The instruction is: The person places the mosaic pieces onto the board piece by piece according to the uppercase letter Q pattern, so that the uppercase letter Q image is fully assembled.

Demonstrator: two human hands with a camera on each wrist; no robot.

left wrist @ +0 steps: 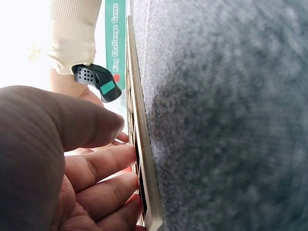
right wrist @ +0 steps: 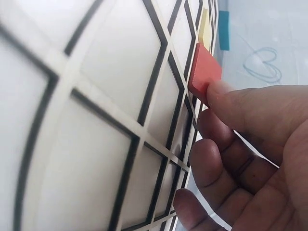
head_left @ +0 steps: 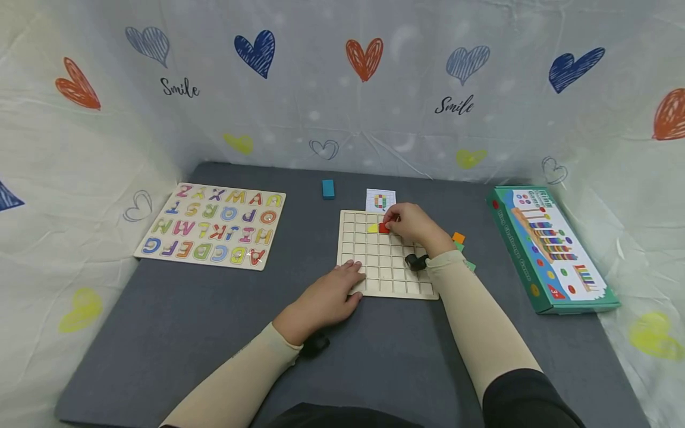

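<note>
A pale wooden grid board (head_left: pixel 385 261) lies on the dark table. Between thumb and fingers my right hand (head_left: pixel 414 224) pinches a red square tile (right wrist: pixel 206 74), at a cell near the board's far edge. In the right wrist view the tile stands tilted, one edge down at the grid. Just left of it a yellow tile (head_left: pixel 372 228) sits in the same row. My left hand (head_left: pixel 330 295) rests with extended fingers on the board's left front corner; in the left wrist view its fingertips (left wrist: pixel 126 154) touch the board's edge.
A small pattern card (head_left: pixel 381 193) lies behind the board. Orange (head_left: pixel 458 237) and green (head_left: pixel 471 266) tiles are partly hidden beyond my right wrist. A blue block (head_left: pixel 328 189) stands at the back. The letter board (head_left: pixel 214 220) is left, a green game box (head_left: pixel 556 249) right.
</note>
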